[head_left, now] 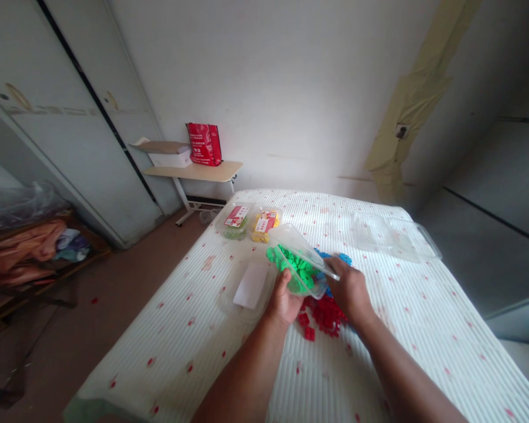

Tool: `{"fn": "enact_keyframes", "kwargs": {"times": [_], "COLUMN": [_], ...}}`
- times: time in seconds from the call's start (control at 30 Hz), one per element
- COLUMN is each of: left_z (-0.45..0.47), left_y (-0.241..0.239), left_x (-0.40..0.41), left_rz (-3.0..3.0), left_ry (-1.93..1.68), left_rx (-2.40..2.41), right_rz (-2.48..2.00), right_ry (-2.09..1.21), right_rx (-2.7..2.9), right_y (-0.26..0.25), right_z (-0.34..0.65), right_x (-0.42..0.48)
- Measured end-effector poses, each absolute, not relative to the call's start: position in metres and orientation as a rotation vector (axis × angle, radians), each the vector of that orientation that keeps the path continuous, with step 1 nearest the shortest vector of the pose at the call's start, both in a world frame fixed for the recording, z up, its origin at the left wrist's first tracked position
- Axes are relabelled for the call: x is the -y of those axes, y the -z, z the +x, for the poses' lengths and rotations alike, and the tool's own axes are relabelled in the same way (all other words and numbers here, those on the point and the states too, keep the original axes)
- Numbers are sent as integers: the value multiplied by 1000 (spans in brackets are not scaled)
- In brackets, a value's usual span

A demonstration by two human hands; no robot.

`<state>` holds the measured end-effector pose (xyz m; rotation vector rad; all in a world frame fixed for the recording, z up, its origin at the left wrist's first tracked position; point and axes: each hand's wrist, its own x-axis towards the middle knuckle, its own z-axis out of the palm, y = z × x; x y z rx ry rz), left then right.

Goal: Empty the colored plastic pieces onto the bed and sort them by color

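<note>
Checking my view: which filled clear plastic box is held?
The clear box of bright green plastic pieces, in the left hand; the two clear red-labelled boxes rest beyond it.

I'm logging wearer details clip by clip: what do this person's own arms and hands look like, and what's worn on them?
The left hand and right hand are ungloved. Both forearms are bare as far as they show: no sleeve, watch or bracelet visible. Rings can't be ruled out.
</note>
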<state>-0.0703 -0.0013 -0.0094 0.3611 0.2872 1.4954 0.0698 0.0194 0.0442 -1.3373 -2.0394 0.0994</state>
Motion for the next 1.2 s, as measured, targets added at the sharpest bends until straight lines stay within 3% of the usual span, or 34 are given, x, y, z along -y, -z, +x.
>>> {"fn": "enact_keyframes", "kwargs": {"times": [0.13,0.4,0.67,1.0,1.2], "left_z": [-72,-72,-72,-84,-82], "left_y": [8,11,6,-2,1], "left_x": [2,2,4,5,7], "left_rz": [316,322,307,292,340], "left_ry": [-1509,-1424,-1441,-1330,-1149], "left_rx": [-269,-295,-390,-360,-211], "right_rz": [-1270,-1204,-1268,-864,-877], "right_ry": [106,25,286,-38,-248], "right_rx": [2096,2115,1952,1982,1793], "right_y": [-40,-48,-55,-67,-66], "right_z": [75,78,82,92,92], "right_x": [-26,-19,-17,-17,-25]}}
